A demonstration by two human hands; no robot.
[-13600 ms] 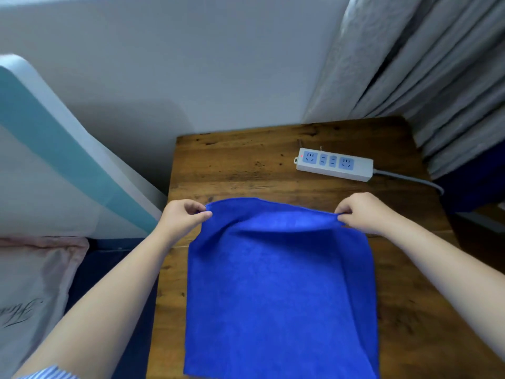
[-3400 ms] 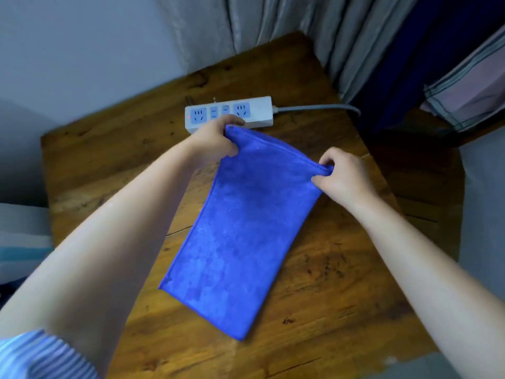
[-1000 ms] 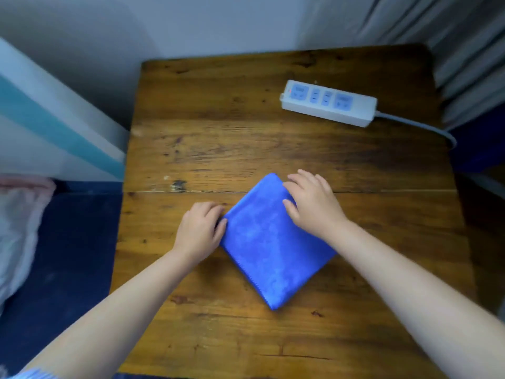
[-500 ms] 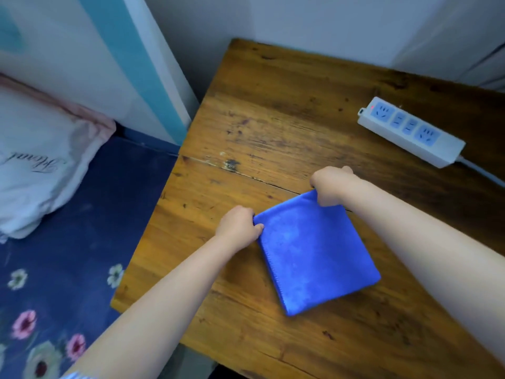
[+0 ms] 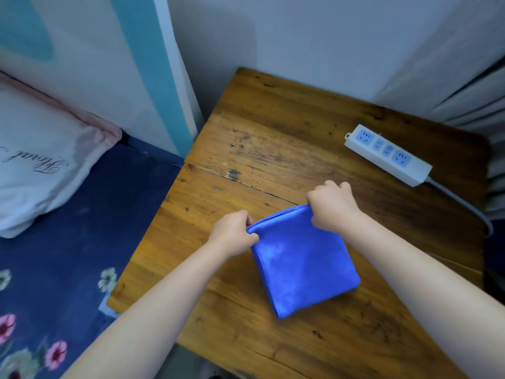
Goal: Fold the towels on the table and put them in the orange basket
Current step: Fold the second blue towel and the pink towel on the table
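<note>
Fingers of the left hand (image 5: 234,233) and right hand (image 5: 331,205) curl round the far corners of the folded blue towel (image 5: 303,262). It droops from those fingers to the wooden table (image 5: 262,138). Beyond the right fingers lies a white power strip (image 5: 388,155).

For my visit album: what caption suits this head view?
Left hand and right hand pinch the far corners of a folded towel on a table.
</note>
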